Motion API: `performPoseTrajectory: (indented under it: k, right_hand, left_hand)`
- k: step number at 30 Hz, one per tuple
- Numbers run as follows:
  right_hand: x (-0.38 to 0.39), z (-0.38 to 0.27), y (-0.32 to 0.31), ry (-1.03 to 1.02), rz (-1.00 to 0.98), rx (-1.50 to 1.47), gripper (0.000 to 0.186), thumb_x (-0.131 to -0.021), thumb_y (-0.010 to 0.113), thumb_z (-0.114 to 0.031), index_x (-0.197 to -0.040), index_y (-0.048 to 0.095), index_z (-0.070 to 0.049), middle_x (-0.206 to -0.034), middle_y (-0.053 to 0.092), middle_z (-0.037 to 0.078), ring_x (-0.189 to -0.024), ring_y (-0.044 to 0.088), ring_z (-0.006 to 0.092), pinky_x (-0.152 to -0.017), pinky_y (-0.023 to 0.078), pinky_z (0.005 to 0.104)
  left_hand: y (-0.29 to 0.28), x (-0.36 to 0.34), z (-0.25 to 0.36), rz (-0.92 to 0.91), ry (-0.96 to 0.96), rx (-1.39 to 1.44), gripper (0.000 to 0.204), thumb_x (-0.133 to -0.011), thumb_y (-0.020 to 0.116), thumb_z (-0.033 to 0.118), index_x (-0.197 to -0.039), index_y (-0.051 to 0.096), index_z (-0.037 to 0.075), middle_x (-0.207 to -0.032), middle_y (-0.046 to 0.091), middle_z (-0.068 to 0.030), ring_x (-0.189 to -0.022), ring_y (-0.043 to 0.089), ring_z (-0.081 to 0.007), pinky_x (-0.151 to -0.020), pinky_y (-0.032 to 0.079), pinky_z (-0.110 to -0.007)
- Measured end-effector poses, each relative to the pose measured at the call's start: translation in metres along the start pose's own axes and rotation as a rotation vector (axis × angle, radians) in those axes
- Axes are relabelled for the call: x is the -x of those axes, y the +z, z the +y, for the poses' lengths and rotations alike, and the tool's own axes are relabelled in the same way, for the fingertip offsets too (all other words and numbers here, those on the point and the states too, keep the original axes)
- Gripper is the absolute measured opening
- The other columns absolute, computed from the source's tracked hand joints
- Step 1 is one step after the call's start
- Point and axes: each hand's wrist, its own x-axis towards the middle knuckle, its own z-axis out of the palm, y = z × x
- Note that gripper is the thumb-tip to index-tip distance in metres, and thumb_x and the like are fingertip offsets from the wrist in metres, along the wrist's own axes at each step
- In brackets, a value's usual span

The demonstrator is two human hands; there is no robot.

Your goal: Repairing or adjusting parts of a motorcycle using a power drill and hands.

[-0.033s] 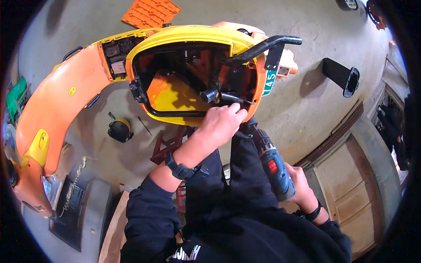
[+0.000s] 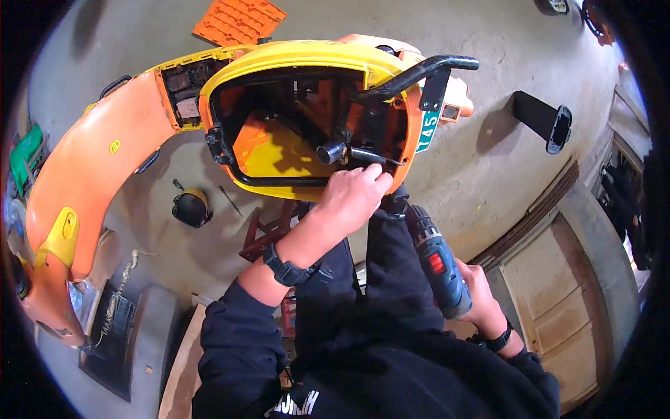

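A blue and black cordless drill [image 2: 441,269] is in my right hand [image 2: 481,299], which is wrapped round its handle. The drill's chuck end points at a black bracket [image 2: 395,205] at the near rear edge of an orange and yellow scooter body [image 2: 307,52]. My left hand [image 2: 354,197] is closed over that edge, its fingers on a black tubular bar [image 2: 363,155]. What its thumb touches is hidden. A second black bar [image 2: 422,75] curves out from the far side of the body.
An open storage cavity [image 2: 286,146] lies inside the body. The scooter's long orange front shell [image 2: 98,153] curves away left. On the floor are an orange ribbed panel [image 2: 239,21], a black part [image 2: 541,122] and a round black and yellow container [image 2: 192,208]. A wooden door [image 2: 565,300] stands at right.
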Motion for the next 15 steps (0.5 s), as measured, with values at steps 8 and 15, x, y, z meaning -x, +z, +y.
performPoseTrajectory:
  k: [8,15]
  right_hand:
    - [0.01,0.026,0.007,0.053,0.085,-0.087,0.037,-0.066,0.077,-0.01,-0.098,0.061,0.001,-0.073,0.066,0.01,-0.063,0.063,0.0175,-0.067,0.052,0.0305]
    - [0.013,0.031,0.011,0.032,0.103,-0.069,0.029,-0.067,0.075,-0.009,-0.091,0.06,-0.001,-0.072,0.064,0.011,-0.061,0.063,0.0215,-0.065,0.052,0.0322]
  left_hand:
    - [0.008,-0.011,-0.012,0.006,0.156,-0.043,0.008,-0.077,0.064,0.011,-0.08,0.056,0.01,-0.079,0.058,-0.0087,-0.07,0.064,-0.0289,-0.058,0.054,-0.04]
    - [-0.004,-0.008,-0.012,-0.116,0.191,-0.083,0.005,-0.08,0.062,0.005,-0.083,0.057,0.004,-0.08,0.06,-0.0097,-0.068,0.069,-0.0245,-0.057,0.057,-0.035]
